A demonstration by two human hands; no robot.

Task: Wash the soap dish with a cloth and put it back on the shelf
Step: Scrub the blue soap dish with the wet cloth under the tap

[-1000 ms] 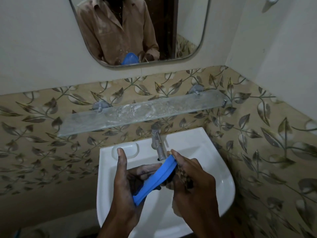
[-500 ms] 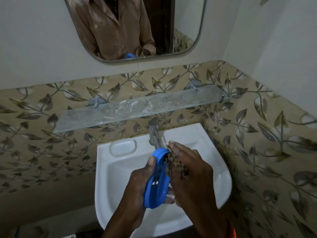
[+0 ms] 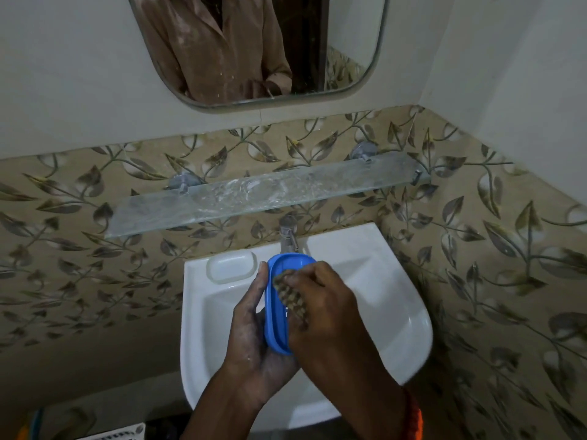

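The beige wall tiles printed with grey-brown leaves and vines (image 3: 476,249) cover the lower wall on both sides of the corner, below plain pale plaster. A rounded-corner wall mirror with a thin metal frame (image 3: 349,42) hangs above and reflects a brown long-sleeved shirt. The white ceramic wall-mounted washbasin (image 3: 397,296) sits in the corner, with a moulded oval soap recess (image 3: 231,267) on its rear left ledge and a chrome pillar tap (image 3: 288,231) at the rear centre. The long frosted glass shelf on two round chrome brackets (image 3: 254,198) runs just above the tap; its top shows white streaks. The left hand (image 3: 254,328) cradles the blue oval plastic soap dish (image 3: 275,319) over the basin, tilted on edge, with its thumb along the dish's left rim and its fingers closed beneath it. The right hand (image 3: 320,300) has its fingers clamped on the brown-and-tan checked cloth (image 3: 290,296), which is pressed into the dish's hollow. No brand, label or legible writing shows on any item.
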